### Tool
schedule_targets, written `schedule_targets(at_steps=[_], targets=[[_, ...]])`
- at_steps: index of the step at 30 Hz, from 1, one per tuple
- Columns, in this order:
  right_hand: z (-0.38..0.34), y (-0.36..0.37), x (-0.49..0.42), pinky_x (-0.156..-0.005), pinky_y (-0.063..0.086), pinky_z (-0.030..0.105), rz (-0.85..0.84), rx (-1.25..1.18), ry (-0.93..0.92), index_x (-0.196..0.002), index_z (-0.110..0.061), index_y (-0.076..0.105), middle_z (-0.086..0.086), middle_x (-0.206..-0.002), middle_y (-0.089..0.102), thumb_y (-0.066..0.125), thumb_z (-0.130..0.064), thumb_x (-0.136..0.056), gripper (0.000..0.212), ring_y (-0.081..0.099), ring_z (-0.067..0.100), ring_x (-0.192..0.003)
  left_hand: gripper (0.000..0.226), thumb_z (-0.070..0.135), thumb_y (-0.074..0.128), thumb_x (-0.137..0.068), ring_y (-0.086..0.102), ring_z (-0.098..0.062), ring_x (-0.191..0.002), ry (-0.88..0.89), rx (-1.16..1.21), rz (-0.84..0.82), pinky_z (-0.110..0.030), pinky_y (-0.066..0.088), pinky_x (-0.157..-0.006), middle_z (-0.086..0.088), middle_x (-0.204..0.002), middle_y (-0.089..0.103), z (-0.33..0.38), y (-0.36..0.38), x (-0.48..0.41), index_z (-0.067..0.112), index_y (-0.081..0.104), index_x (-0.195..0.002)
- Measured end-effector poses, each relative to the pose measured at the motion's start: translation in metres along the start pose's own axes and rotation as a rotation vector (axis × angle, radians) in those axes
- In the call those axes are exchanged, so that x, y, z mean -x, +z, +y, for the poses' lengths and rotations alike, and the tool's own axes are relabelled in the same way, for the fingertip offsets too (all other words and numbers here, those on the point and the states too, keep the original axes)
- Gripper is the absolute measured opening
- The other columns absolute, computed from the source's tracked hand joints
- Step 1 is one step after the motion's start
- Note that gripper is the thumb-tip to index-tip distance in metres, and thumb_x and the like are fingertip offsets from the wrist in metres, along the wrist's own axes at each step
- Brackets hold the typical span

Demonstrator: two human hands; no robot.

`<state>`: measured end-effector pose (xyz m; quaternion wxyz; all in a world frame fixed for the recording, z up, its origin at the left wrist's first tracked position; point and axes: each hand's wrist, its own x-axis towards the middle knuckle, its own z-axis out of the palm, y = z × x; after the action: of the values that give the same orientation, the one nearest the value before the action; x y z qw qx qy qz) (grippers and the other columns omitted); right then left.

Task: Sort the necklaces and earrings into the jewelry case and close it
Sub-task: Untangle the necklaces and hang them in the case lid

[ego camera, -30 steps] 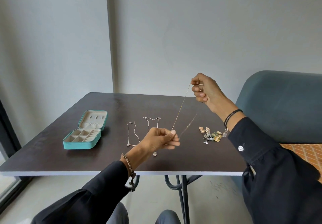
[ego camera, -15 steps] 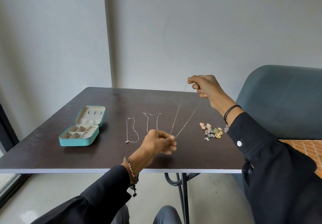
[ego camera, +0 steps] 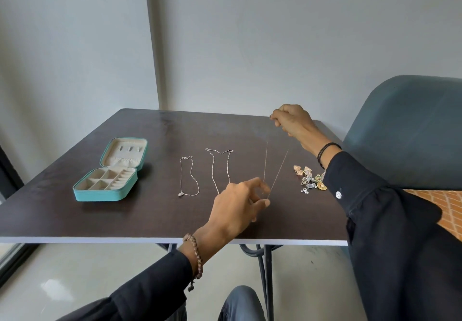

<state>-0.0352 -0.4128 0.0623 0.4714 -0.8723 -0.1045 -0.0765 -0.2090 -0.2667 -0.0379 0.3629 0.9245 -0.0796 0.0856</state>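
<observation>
Dark-brown bench (ego camera: 150, 218) is carrying everything. A teal jewelry case (ego camera: 100, 195) is lying open well to the left, its compartments showing nothing inside. The right hand (ego camera: 292, 123) is pinching the top of a fine necklace (ego camera: 264, 168), raised over the far right. The left hand (ego camera: 237, 203) is pinching its lower end, near the front edge. Two more necklaces, a short one (ego camera: 180, 194) and a longer one (ego camera: 220, 151), are lying flat between the case and the hands. A heap of earrings (ego camera: 310, 180) is sitting beside the right sleeve. Judging the move: keeping both strands taut and apart while carrying them over the lying chains, then feeding the low end into the case first, should be avoiding knots.
</observation>
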Motion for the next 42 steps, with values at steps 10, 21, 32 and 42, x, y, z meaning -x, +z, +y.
schedule_targets(at_steps=[10,21,32,42], targets=[[0.042,0.035,-0.014,-0.069,0.043,0.013,-0.079,0.156,-0.057,-0.098,-0.018,0.074,-0.008,-0.082,0.071,0.060,-0.014,-0.095,0.015,0.063,0.003,-0.085,0.014,0.042,0.066,-0.092,0.057,-0.006,-0.076,-0.012,-0.125,-0.174,-0.029,0.048,-0.074,0.013,-0.091,0.069,-0.001,0.002,-0.017,0.032,0.075,-0.095],[0.078,0.057,-0.021,-0.068,0.039,0.016,-0.108,0.248,-0.068,-0.100,-0.016,0.068,0.000,-0.098,0.072,0.057,-0.012,-0.094,0.014,0.059,0.008,-0.085,0.021,0.039,0.063,-0.094,0.055,-0.015,-0.114,0.404,-0.287,-0.082,-0.031,0.040,-0.092,0.007,-0.114,0.065,-0.012,0.024,-0.020,0.022,0.075,-0.098],[0.100,0.071,-0.025,-0.071,0.036,0.007,-0.088,0.338,-0.160,-0.101,-0.008,0.079,0.004,-0.095,0.076,0.062,-0.008,-0.096,0.017,0.063,0.012,-0.083,0.027,0.038,0.055,-0.098,0.056,-0.015,-0.092,0.445,-0.202,-0.146,-0.032,0.042,-0.086,0.005,-0.097,0.061,-0.013,0.023,-0.022,0.024,0.078,-0.100],[0.111,0.072,-0.027,-0.082,0.057,0.028,-0.019,0.370,-0.187,-0.092,-0.012,0.080,0.003,-0.086,0.073,0.070,-0.008,-0.091,0.010,0.064,0.010,-0.077,0.026,0.037,0.057,-0.099,0.050,-0.011,-0.097,0.440,-0.169,-0.159,-0.018,0.029,-0.078,0.006,-0.100,0.059,-0.009,0.027,-0.026,0.025,0.078,-0.111]])
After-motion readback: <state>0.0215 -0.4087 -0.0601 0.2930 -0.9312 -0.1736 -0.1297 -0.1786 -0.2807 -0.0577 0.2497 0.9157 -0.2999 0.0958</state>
